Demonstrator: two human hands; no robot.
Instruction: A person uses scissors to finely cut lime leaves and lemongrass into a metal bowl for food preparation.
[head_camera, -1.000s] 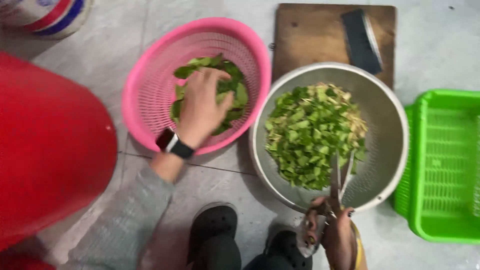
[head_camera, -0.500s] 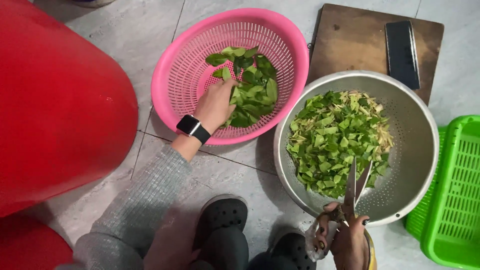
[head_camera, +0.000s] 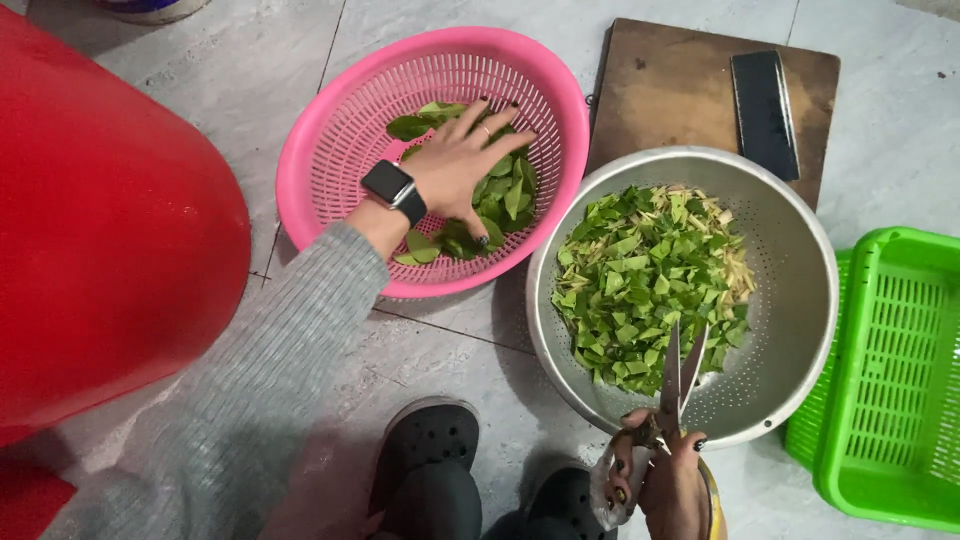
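My left hand (head_camera: 458, 165), with a black smartwatch on the wrist, lies flat with spread fingers on whole green leaves (head_camera: 505, 195) inside a round pink basket (head_camera: 340, 140). My right hand (head_camera: 665, 480) grips a pair of scissors (head_camera: 678, 375) whose blades are slightly apart and point up over the near rim of a metal colander (head_camera: 790, 300). The colander is filled with chopped green leaves (head_camera: 645, 280).
A wooden cutting board (head_camera: 670, 90) with a cleaver (head_camera: 765, 115) lies behind the colander. A green plastic basket (head_camera: 890, 380) stands at the right edge, a large red tub (head_camera: 100, 230) at the left. My dark shoes (head_camera: 430, 450) rest on the grey tiled floor.
The view has shifted right and down. My left hand has spread flatter over the leaves in the pink basket. The scissors stay near the colander's front rim.
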